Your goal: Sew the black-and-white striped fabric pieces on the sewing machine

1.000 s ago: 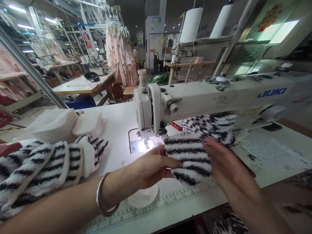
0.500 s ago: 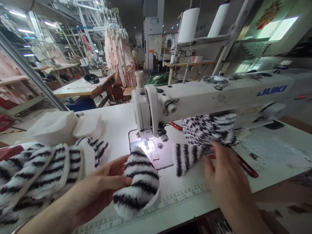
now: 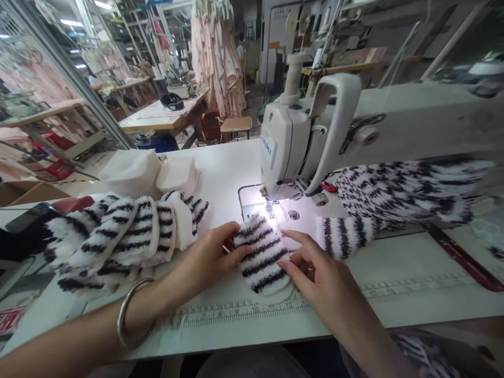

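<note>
A black-and-white striped fluffy fabric piece (image 3: 263,257), rounded at its lower end with a white layer beneath, lies just in front of the sewing machine's lit needle area (image 3: 271,209). My left hand (image 3: 220,247) pinches its left edge between thumb and fingers. On its right edge, my right hand (image 3: 315,268) grips with thumb and forefinger. Another striped piece (image 3: 346,233) lies to the right, beside a larger heap of striped fabric (image 3: 397,189) under the machine arm. A printed ruler scale (image 3: 236,311) runs along the table in front of my hands.
The sewing machine (image 3: 291,136) stands at centre right. Striped pieces with white edges (image 3: 134,231) are piled at left, with white fabric stacks (image 3: 132,170) behind. Dark red-handled scissors (image 3: 464,257) lie at right, and a small red tool (image 3: 329,187) sits behind the needle area.
My right hand has left the striped fabric at the right and taken the right edge of the rounded piece. That piece now lies flatter, closer to the needle. The view has shifted.
</note>
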Available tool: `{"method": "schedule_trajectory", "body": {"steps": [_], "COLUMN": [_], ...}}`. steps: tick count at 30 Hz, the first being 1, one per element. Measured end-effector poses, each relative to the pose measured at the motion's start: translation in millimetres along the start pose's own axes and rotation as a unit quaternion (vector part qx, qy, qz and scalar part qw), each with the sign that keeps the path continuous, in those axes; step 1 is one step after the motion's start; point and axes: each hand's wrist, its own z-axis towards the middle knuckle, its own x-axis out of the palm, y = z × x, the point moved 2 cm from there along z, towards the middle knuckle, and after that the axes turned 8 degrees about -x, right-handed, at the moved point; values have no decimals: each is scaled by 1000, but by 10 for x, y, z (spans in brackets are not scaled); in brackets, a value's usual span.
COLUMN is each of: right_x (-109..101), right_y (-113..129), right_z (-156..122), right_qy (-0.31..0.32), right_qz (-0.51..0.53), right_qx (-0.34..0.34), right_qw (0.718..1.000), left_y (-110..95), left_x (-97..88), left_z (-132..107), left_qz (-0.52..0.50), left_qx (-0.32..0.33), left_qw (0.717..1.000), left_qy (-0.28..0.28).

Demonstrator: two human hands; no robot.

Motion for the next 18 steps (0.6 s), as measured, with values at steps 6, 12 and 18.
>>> {"method": "schedule_trajectory", "body": {"steps": [6, 12, 18], "right_x": [-57, 49, 87], "right_y": [46, 27, 56], "right_z": [-106, -174, -197], "right_qy": [-13, 0, -14], "right_qz": [-29, -137, -164], "right_qx": [-69, -103, -144], "right_qw": [997, 985, 976], "left_y": [-110, -10, -123], "left_x": [-60, -31, -4], "left_z": [-19, 22, 115], "left_qz": [-24, 128, 338], "left_qx": [-11, 9, 117], "left_qw": [999, 992, 928], "left_qy": [31, 1, -106]}}
